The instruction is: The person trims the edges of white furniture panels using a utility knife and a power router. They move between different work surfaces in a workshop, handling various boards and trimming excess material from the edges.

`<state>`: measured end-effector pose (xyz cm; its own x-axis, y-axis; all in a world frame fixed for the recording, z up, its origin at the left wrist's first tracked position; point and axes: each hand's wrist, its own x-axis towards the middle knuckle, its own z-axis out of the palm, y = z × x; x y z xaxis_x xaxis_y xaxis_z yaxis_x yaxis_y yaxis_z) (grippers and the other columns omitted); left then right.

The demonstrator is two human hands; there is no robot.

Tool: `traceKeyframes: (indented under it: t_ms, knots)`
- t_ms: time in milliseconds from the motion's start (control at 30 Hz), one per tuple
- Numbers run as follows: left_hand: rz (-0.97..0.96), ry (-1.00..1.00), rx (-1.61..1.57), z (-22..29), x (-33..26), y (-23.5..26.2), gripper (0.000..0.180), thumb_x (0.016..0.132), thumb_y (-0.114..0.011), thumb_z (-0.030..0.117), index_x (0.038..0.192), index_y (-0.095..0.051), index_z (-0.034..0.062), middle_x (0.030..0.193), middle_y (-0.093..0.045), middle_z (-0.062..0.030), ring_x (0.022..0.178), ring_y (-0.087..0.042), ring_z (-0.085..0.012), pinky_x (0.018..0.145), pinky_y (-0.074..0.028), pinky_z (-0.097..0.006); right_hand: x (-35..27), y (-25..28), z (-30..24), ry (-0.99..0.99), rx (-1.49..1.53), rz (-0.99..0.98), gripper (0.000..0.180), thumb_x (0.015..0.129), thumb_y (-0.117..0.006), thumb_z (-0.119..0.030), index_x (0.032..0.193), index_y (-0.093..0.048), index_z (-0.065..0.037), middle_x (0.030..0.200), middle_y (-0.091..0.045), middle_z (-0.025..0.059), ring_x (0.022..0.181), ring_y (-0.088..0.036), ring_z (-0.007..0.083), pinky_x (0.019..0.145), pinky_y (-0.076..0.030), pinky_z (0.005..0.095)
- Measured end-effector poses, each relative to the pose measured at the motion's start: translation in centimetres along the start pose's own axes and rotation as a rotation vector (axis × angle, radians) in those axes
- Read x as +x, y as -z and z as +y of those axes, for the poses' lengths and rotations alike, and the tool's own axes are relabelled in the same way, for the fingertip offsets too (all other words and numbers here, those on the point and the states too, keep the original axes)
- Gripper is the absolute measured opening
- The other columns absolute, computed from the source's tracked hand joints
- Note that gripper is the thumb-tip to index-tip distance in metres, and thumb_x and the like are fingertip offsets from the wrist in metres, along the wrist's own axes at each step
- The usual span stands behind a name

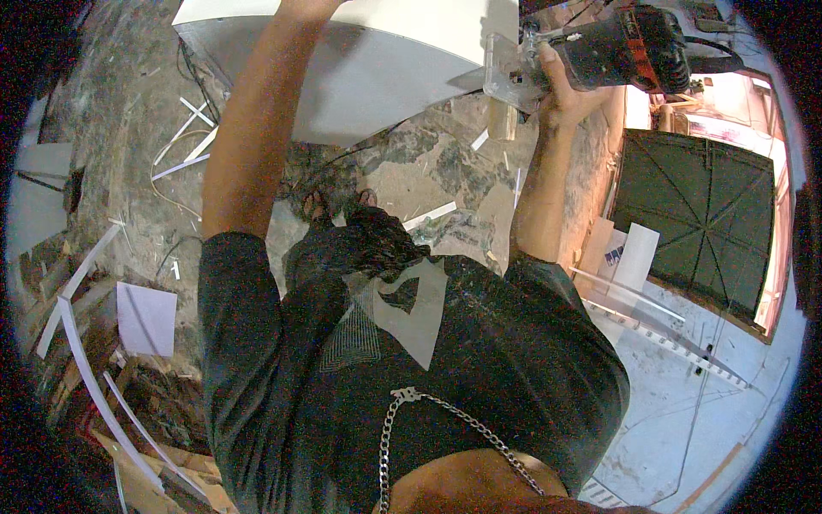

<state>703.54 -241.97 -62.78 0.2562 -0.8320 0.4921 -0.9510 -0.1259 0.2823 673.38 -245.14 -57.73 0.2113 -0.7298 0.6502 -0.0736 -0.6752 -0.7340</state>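
Observation:
A large white board [402, 19] spans the top of the view, its grey face [377, 81] turned toward me. My left hand [310, 7] is over the board's white surface, cut off by the upper picture edge, so its fingers are hidden. At the board's right end my right hand [567, 96] is wrapped around a black and orange corded power tool that looks like a trim router [621, 51]. The tool lies sideways, with its clear base plate [507, 73] up against the board's end. Whether its bit touches the board I cannot tell.
Thin white offcut strips [431, 215] litter the stained floor around my feet [315, 207]. Long pale strips [94, 377] and a square white piece [147, 319] lie at the left. On the right is a dark metal gate [698, 223], with white panels [634, 257] leaning near it.

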Motion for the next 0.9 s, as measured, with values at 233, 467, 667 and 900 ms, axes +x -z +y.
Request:
traceKeyframes:
  t_ms: [233, 467, 667, 900]
  knots:
    - [-0.01, -0.013, -0.028, 0.7, -0.4, 0.7, 0.066, 0.097, -0.054, 0.052, 0.137, -0.055, -0.001, 0.143, -0.052, -0.0253, 0.137, -0.044, -0.0402, 0.115, -0.026, -0.067, 0.0, 0.4, 0.8, 0.12, -0.018, 0.095, 0.061, 0.067, -0.086, 0.001, 0.119, -0.055, 0.003, 0.104, -0.062, 0.0075, 0.088, -0.062, 0.018, 0.084, -0.052, 0.03]
    - [-0.002, -0.004, -0.026, 1.2, -0.8, 1.0, 0.067, 0.097, -0.055, 0.052, 0.138, -0.055, -0.0003, 0.144, -0.051, -0.0251, 0.138, -0.043, -0.0404, 0.116, -0.024, -0.067, 0.1, 0.5, -0.9, 0.079, -0.006, 0.059, 0.062, 0.066, -0.088, -0.001, 0.119, -0.056, 0.002, 0.107, -0.062, 0.0072, 0.091, -0.06, 0.0176, 0.086, -0.05, 0.0292]
    - [-0.048, 0.015, -0.027, 1.5, -1.6, 1.7, 0.069, 0.097, -0.054, 0.053, 0.14, -0.052, 0.0002, 0.146, -0.049, -0.0243, 0.14, -0.041, -0.0401, 0.117, -0.022, -0.066, -0.3, 1.1, -0.1, 0.096, -0.042, 0.046, 0.063, 0.066, -0.089, -0.002, 0.12, -0.056, 0.003, 0.109, -0.062, 0.0074, 0.093, -0.062, 0.0174, 0.087, -0.051, 0.0299]
    - [-0.028, 0.0, -0.025, 2.1, -3.0, 2.0, 0.069, 0.097, -0.053, 0.054, 0.14, -0.052, 0.0, 0.147, -0.049, -0.0242, 0.14, -0.041, -0.04, 0.117, -0.022, -0.066, -0.8, 2.1, 1.5, 0.117, -0.041, 0.11, 0.07, 0.066, -0.091, -0.003, 0.125, -0.054, 0.004, 0.111, -0.063, 0.008, 0.096, -0.062, 0.0185, 0.089, -0.051, 0.031]
